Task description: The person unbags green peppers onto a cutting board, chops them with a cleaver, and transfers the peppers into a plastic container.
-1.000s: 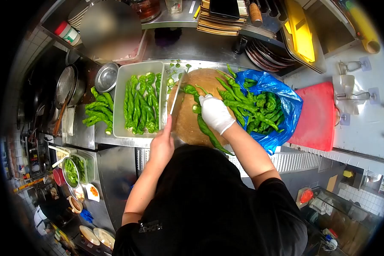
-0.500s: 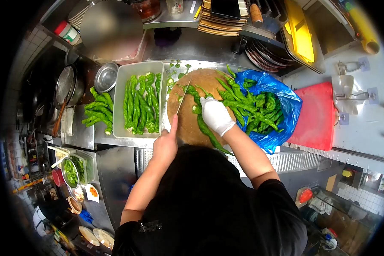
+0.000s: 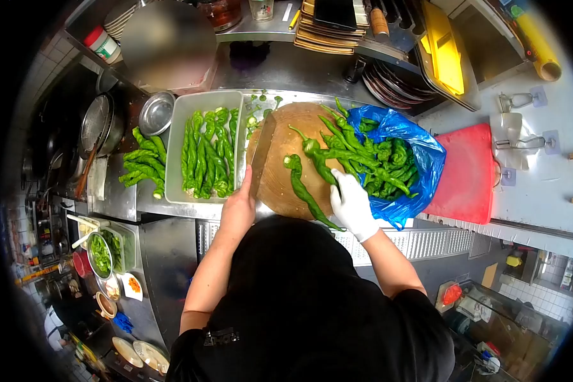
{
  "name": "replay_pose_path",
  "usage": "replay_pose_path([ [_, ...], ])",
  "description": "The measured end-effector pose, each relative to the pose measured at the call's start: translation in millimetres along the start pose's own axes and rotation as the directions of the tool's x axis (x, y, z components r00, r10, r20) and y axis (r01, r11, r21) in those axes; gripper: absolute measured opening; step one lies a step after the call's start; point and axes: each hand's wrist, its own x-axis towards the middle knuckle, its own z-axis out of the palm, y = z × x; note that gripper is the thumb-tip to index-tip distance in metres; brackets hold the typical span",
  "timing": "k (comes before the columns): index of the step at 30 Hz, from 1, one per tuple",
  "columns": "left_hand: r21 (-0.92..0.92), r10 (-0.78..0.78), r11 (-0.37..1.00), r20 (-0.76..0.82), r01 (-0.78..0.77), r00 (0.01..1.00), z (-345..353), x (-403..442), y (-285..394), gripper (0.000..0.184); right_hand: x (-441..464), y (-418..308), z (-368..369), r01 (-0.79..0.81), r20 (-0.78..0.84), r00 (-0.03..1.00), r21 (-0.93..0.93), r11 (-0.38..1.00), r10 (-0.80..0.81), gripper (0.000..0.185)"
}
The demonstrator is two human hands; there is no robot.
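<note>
My left hand, bare, is closed round the handle of a kitchen knife, its broad blade over the left part of the round wooden chopping board. In a white glove, my right hand grips the lower end of a long green pepper, whose stem points to the upper left. Between my hands lies another long green pepper with a pale stemless top. More green peppers spill onto the board from a blue plastic bag at its right.
Left of the board stands a plastic container of green peppers, with a loose pepper pile and a metal bowl beyond. Cut stem ends lie behind it. A red cutting board is right of the bag.
The knife has moved left, its blade face now showing more. My right hand has left the pepper now lying on the board, shifted right and down, and taken hold of another.
</note>
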Motion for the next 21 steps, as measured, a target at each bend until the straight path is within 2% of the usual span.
replay_pose_path([
  [3, 0.000, -0.019, 1.000, 0.024, 0.019, 1.000, -2.3, -0.2, 2.1, 0.085, -26.3, 12.4, 14.0, 0.034, 0.148, 0.988, -0.027, 0.999, -0.030, 0.045],
  [5, -0.018, -0.047, 0.999, 0.047, 0.047, 0.998, -4.5, 0.2, 3.9, 0.086, -29.0, 4.9, 22.1, 0.023, 0.263, 0.965, -0.064, 0.998, -0.005, 0.062],
  [10, -0.015, -0.091, 0.996, 0.083, 0.093, 0.992, -11.9, 3.2, 7.6, 0.088, -11.4, 10.3, 65.4, 0.199, 0.387, 0.909, -0.069, 0.978, -0.157, 0.071],
  [13, -0.019, -0.065, 0.998, 0.067, 0.066, 0.996, -11.0, -0.3, 4.8, 0.087, 0.9, 4.6, 70.2, 0.226, 0.386, 0.904, -0.066, 0.972, -0.185, 0.069],
  [15, -0.017, -0.041, 0.999, 0.047, 0.042, 0.998, -9.6, 0.2, 0.4, 0.086, 24.8, 5.7, 51.5, 0.260, 0.191, 0.950, -0.037, 0.965, -0.249, 0.061],
  [17, -0.002, -0.027, 1.000, 0.036, 0.027, 0.999, -8.7, -0.3, -1.9, 0.086, 47.9, 20.3, 29.8, 0.087, 0.090, 0.994, -0.254, 0.963, -0.066, 0.056],
  [19, -0.002, -0.024, 1.000, 0.029, 0.024, 0.999, -8.4, -1.7, -1.9, 0.088, 54.3, 48.4, 20.3, 0.031, -0.007, 0.999, -0.579, 0.815, -0.043, 0.055],
  [21, -0.026, -0.010, 1.000, 0.016, 0.010, 1.000, -4.1, -1.9, -4.2, 0.089, 56.0, 71.9, 17.7, 0.028, 0.031, 0.999, -0.586, 0.810, -0.012, 0.054],
])
